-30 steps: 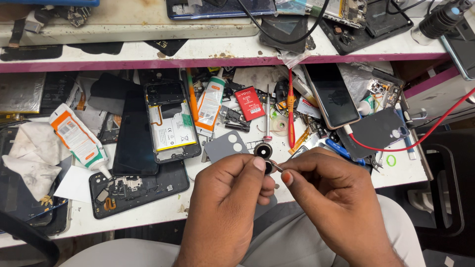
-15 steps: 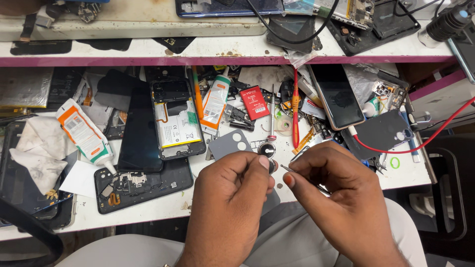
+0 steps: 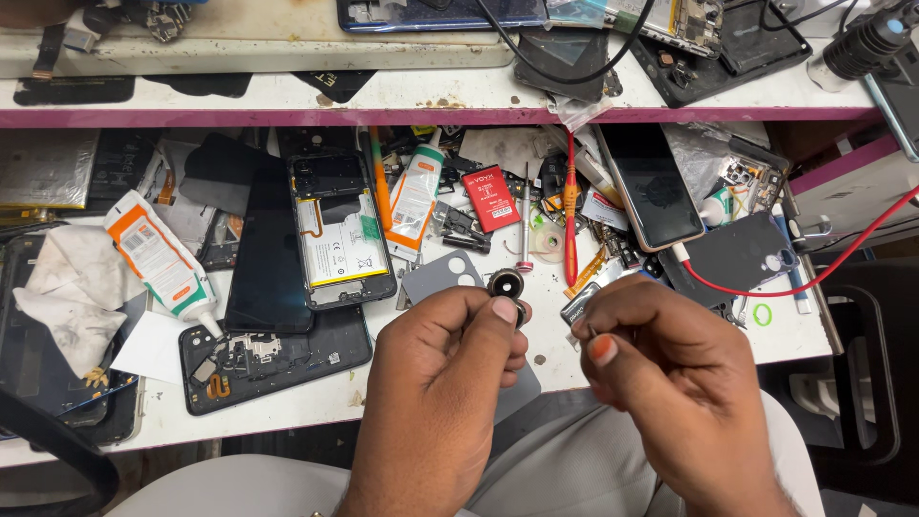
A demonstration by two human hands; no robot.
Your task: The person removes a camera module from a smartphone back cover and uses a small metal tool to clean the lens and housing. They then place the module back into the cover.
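While my left hand [image 3: 442, 383] kept its fingers [image 3: 504, 310] clamped on a small round black lens ring [image 3: 506, 284] just above the counter [image 3: 287, 407] edge, my right hand [image 3: 661, 373] pinched a thin metal tool [image 3: 590, 329], fingers together around it, tip near the ring but apart. An opened phone with exposed battery [image 3: 341, 233] lay beyond, a red screwdriver [image 3: 571, 213] upright-lying to its right.

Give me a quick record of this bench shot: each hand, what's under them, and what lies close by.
left hand: fingers pinch a small round black camera ring
right hand: fingers pinch a small dark part, too small to identify
surface: cluttered white workbench
nearby: opened black phone with exposed battery, red-handled screwdriver, orange-and-white glue tube
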